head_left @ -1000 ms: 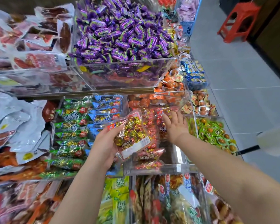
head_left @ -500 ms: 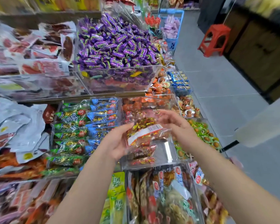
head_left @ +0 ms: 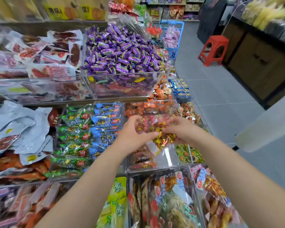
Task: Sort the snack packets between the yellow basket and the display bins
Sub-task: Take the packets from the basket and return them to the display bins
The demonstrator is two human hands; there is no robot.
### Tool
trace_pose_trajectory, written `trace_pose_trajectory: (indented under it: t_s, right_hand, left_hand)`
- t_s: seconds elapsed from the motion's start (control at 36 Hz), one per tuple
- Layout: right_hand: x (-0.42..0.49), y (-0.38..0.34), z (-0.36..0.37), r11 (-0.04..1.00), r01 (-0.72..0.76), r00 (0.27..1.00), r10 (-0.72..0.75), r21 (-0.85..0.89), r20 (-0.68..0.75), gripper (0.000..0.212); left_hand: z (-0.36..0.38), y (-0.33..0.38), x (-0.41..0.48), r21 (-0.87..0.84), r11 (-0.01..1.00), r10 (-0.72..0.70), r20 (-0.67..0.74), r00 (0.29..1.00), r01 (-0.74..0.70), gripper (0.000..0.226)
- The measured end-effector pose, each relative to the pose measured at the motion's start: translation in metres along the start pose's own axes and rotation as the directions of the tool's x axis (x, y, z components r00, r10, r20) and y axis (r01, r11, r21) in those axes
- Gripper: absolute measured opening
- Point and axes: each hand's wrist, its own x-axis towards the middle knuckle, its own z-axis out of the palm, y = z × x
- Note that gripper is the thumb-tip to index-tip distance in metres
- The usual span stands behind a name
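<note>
The right hand [head_left: 181, 130], reaching into the display bin [head_left: 168, 155] a second ago, now joins the left hand [head_left: 132, 135], both curled round the red-and-gold snack packet [head_left: 156, 129] just above that bin, so placement looks imminent; no yellow basket is in view.

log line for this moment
left hand: holds packet | right hand: holds packet | packet: above clear bin

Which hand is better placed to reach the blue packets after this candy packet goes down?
Left, likely: the left hand is right beside the blue packets; the right hand grips the candy packet farther away.
</note>
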Motion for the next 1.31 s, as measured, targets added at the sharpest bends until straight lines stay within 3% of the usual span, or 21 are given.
trace_pose_trajectory:
  t_s: [0.06, 0.11, 0.17, 0.22, 0.28, 0.33, 0.39, 0.44, 0.47, 0.56, 0.61, 0.67, 0.72, 0.81, 0.86, 0.97, 1.06, 1.17, 1.25, 1.31]
  right_hand:
    - [0.004, 0.001, -0.001, 0.974, -0.073, 0.997, 0.08, 0.216, -0.024, 0.038]
    - [0.003, -0.002, -0.001, 0.895, -0.14, 0.99, 0.128, 0.423, 0.056, 0.037]
    - [-0.001, -0.003, -0.001, 0.82, -0.216, 0.975, 0.153, 0.53, 0.16, 0.026]
    - [-0.005, -0.002, -0.002, 0.772, -0.273, 0.954, 0.141, 0.574, 0.265, 0.012]
    - [-0.008, 0.0, -0.005, 0.762, -0.299, 0.937, 0.12, 0.574, 0.328, 0.017]
    - [-0.007, 0.005, -0.009, 0.86, -0.26, 0.949, 0.144, 0.44, 0.279, 0.04]
    - [-0.004, 0.012, -0.013, 0.984, -0.06, 0.996, 0.047, 0.17, 0.08, 0.053]
    - [0.0, 0.02, -0.019, 0.97, 0.198, 0.972, -0.213, -0.138, -0.101, 0.04]
    - [0.001, 0.022, -0.02, 0.928, 0.281, 0.941, -0.317, -0.244, -0.123, 0.029]
    - [0.002, 0.017, -0.019, 0.846, 0.413, 0.901, -0.433, -0.337, 0.02, 0.041]
    - [0.006, 0.011, -0.017, 0.836, 0.428, 0.904, -0.393, -0.344, 0.17, 0.052]
    - [0.012, 0.01, -0.017, 0.871, 0.368, 0.927, -0.318, -0.325, 0.198, 0.042]
    - [0.023, 0.01, -0.02, 0.848, 0.315, 0.949, -0.293, -0.425, 0.119, 0.031]
    - [0.044, 0.013, -0.022, 0.692, 0.21, 0.952, -0.305, -0.691, -0.015, 0.042]
    - [0.058, 0.015, -0.019, 0.535, 0.139, 0.965, -0.263, -0.833, -0.008, 0.045]
    - [0.082, 0.025, 0.0, 0.35, 0.15, 0.989, -0.065, -0.925, 0.135, 0.061]
    - [0.098, 0.039, 0.019, 0.24, 0.185, 0.982, -0.023, -0.953, 0.185, 0.046]
    - [0.114, 0.058, 0.039, 0.086, 0.155, 0.982, -0.122, -0.984, 0.144, 0.033]
    - [0.123, 0.075, 0.046, 0.004, 0.19, 0.947, -0.263, -0.982, 0.182, 0.056]
    - [0.128, 0.088, 0.048, 0.004, 0.202, 0.928, -0.319, -0.979, 0.191, 0.079]
  left_hand:
    - [0.004, 0.0, -0.01, 0.185, 0.976, 0.09, 0.115, 0.989, -0.11, 0.102]
    - [0.013, -0.002, -0.018, 0.323, 0.926, 0.126, 0.219, 0.967, -0.194, 0.105]
    - [0.021, -0.005, -0.019, 0.38, 0.895, 0.176, 0.182, 0.967, -0.234, 0.09]
    - [0.021, -0.009, -0.014, 0.378, 0.883, 0.279, 0.052, 0.959, -0.278, 0.062]
    - [0.017, -0.009, -0.009, 0.339, 0.894, 0.313, -0.007, 0.95, -0.292, 0.045]
    - [0.012, -0.009, -0.003, 0.244, 0.938, 0.25, 0.019, 0.968, -0.247, 0.039]
    - [0.008, -0.008, 0.002, 0.126, 0.978, 0.153, 0.091, 0.984, -0.163, 0.04]
    - [0.003, -0.008, 0.006, -0.074, 0.996, 0.056, 0.197, 0.979, -0.042, 0.038]
    - [0.001, -0.009, 0.008, -0.152, 0.988, 0.026, 0.253, 0.967, 0.013, 0.033]
    - [-0.001, -0.01, 0.01, -0.227, 0.97, 0.005, 0.368, 0.93, 0.085, 0.013]
    - [0.001, -0.01, 0.011, -0.225, 0.967, -0.022, 0.398, 0.917, 0.121, 0.018]
    - [0.0, -0.012, 0.014, -0.117, 0.99, -0.037, 0.353, 0.935, 0.084, 0.039]
    - [-0.004, -0.019, 0.021, 0.141, 0.989, 0.01, 0.195, 0.981, -0.038, 0.055]
    - [-0.011, -0.035, 0.031, 0.505, 0.859, 0.159, -0.102, 0.982, -0.086, 0.069]
    - [-0.012, -0.047, 0.039, 0.673, 0.739, 0.171, -0.189, 0.967, 0.001, 0.082]
    - [-0.005, -0.07, 0.049, 0.75, 0.636, -0.037, -0.204, 0.978, 0.181, 0.113]
    - [0.0, -0.08, 0.054, 0.738, 0.636, -0.061, -0.242, 0.968, 0.225, 0.113]
    - [0.004, -0.085, 0.059, 0.734, 0.639, -0.009, -0.292, 0.956, 0.23, 0.1]
    - [0.006, -0.088, 0.059, 0.742, 0.629, 0.02, -0.316, 0.949, 0.234, 0.098]
    - [0.008, -0.089, 0.06, 0.756, 0.608, 0.033, -0.327, 0.944, 0.241, 0.097]
